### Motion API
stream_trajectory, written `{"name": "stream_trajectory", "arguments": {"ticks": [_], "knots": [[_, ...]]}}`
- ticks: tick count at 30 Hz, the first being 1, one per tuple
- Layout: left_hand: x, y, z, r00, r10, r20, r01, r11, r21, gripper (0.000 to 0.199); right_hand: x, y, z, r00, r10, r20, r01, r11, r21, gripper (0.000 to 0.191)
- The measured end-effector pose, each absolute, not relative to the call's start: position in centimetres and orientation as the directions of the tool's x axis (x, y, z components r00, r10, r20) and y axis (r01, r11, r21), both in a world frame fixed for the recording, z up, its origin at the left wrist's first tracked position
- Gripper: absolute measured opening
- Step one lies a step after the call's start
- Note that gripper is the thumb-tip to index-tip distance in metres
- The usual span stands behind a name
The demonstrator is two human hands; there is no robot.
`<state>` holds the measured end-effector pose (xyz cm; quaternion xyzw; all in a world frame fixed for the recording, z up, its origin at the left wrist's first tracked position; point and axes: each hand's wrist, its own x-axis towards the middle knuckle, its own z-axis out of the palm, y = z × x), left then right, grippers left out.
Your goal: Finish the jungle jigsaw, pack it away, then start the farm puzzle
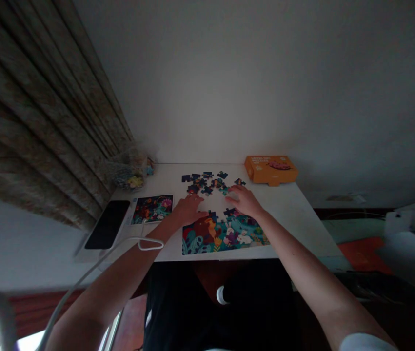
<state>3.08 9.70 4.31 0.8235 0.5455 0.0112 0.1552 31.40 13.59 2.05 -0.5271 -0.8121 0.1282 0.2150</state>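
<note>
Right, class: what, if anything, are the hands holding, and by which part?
No clear hold: the left hand rests empty-looking on the white table; the right hand's fingers reach a small teal jigsaw piece, but any grip cannot be told.

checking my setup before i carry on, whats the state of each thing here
left hand: open, resting at the puzzle's edge
right hand: open, fingers spread near the loose pieces
jigsaw puzzle: partly assembled
loose jigsaw pieces: scattered on the white table
orange box: shut
phone: screen dark
curtain: hanging in folds
</note>
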Motion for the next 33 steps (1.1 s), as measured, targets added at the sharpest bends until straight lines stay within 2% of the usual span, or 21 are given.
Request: {"name": "stream_trajectory", "arguments": {"ticks": [3,8,14,19,23,27,30,33], "knots": [[3.4,7.0,4.4,0.413,0.892,-0.181,0.897,-0.364,0.251,0.057,31.8,9.3,1.7,-0.391,0.902,0.185,0.833,0.432,-0.345,0.037],[7.1,3.8,4.1,0.284,0.959,-0.023,0.949,-0.277,0.150,0.041,30.7,5.0,0.7,-0.364,0.912,0.188,0.875,0.404,-0.268,0.042],[8.9,4.3,2.9,0.260,0.963,0.067,0.957,-0.266,0.115,0.046,29.8,5.4,1.0,-0.342,0.916,0.210,0.901,0.383,-0.205,0.037],[8.7,5.5,2.6,0.274,0.955,0.115,0.948,-0.288,0.132,0.047,29.7,5.9,1.2,-0.312,0.928,0.202,0.911,0.353,-0.216,0.035],[8.6,6.2,2.8,0.295,0.952,0.079,0.927,-0.305,0.220,0.042,29.7,5.7,1.2,-0.315,0.925,0.212,0.909,0.359,-0.214,0.033],[8.3,7.4,3.3,0.272,0.961,-0.060,0.914,-0.238,0.330,0.041,29.9,5.5,1.3,-0.329,0.915,0.233,0.896,0.380,-0.229,0.032],[8.1,8.4,3.8,0.250,0.957,-0.146,0.915,-0.184,0.358,0.045,29.9,5.4,1.4,-0.354,0.905,0.235,0.882,0.407,-0.238,0.034],[8.3,9.1,4.5,0.278,0.945,-0.174,0.907,-0.199,0.371,0.044,29.9,5.4,1.5,-0.375,0.899,0.228,0.879,0.423,-0.221,0.039]]}}
